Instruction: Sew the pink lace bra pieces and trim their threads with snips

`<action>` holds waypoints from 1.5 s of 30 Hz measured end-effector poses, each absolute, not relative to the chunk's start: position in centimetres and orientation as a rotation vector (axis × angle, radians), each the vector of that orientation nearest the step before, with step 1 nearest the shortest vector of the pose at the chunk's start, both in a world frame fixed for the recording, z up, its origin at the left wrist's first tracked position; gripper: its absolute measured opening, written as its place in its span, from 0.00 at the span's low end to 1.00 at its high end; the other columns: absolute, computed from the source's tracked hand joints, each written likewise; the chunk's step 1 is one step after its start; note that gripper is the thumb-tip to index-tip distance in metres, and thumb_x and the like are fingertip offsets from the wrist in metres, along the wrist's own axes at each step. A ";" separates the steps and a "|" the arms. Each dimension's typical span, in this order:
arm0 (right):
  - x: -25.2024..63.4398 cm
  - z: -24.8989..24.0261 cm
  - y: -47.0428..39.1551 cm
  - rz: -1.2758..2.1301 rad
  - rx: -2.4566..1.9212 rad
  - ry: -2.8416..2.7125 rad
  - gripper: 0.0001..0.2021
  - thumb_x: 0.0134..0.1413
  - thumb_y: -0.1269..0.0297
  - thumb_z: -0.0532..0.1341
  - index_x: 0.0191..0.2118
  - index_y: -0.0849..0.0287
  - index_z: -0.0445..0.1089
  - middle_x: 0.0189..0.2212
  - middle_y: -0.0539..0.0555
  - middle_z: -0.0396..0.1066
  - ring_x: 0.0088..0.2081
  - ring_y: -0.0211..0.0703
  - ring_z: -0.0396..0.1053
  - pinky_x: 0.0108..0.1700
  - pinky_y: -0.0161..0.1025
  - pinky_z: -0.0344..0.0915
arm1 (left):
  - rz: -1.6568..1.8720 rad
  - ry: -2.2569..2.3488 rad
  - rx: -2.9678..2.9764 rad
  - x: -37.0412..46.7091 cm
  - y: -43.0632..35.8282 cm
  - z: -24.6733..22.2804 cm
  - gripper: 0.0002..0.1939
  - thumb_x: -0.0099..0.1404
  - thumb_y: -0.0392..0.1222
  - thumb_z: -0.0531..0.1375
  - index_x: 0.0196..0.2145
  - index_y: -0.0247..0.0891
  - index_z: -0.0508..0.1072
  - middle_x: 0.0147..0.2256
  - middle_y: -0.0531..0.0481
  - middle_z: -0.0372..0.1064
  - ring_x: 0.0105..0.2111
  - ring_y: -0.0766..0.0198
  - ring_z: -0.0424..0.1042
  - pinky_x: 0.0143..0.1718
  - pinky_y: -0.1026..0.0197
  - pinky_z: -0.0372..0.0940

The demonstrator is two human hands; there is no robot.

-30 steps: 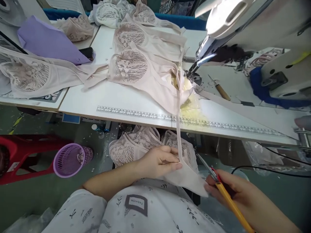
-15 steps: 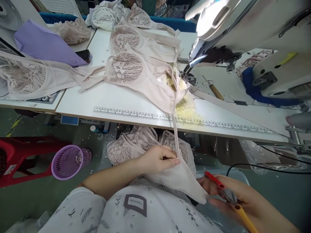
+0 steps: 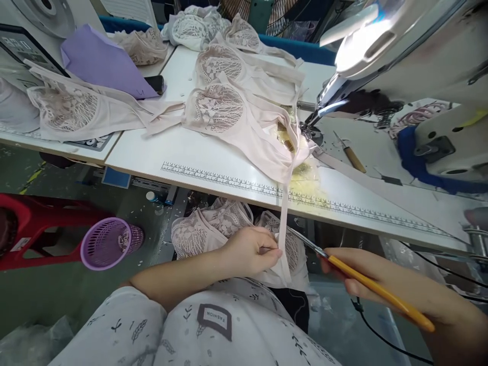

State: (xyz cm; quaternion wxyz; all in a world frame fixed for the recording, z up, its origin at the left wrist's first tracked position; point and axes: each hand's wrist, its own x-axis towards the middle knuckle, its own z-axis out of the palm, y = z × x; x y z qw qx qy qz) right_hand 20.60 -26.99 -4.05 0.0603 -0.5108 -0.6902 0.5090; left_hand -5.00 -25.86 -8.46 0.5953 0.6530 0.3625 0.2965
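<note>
My left hand (image 3: pixel 253 250) is closed, thumb and fingers pinching a narrow pale strap (image 3: pixel 284 208) below the table edge. That strap runs up to a beige lace bra (image 3: pixel 217 112) lying on the table beside the sewing machine needle area. My right hand (image 3: pixel 354 274) is closed round a tool with a long orange handle (image 3: pixel 377 288) and a slim metal end; its exact kind is unclear. The metal tip points at the strap, just above my left hand; whether it touches cannot be made out. More lace bras (image 3: pixel 206 236) lie beneath my left hand.
A lit sewing machine (image 3: pixel 366 46) stands at the right, near a wooden-handled pointed tool (image 3: pixel 354 158). A printed ruler (image 3: pixel 229 181) runs along the table's front. Purple paper (image 3: pixel 102 58) lies at left. Below are a purple basket (image 3: pixel 109 244) and a red stool (image 3: pixel 34 223).
My right hand has let go of the pale fabric's lower corner and turned the orange-handled tool toward the strap. My left hand keeps its pinch. The whole view has shifted slightly.
</note>
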 end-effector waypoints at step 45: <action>14.8 -10.1 -31.2 1.257 -1.441 -1.292 0.15 0.48 0.52 0.67 0.26 0.56 0.63 0.25 0.50 0.65 0.25 0.40 0.65 0.26 0.37 0.65 | 0.984 1.054 1.808 -4.0 -26.7 -9.1 0.10 0.65 0.42 0.57 0.38 0.41 0.57 0.26 0.57 0.63 0.22 0.72 0.65 0.24 0.69 0.62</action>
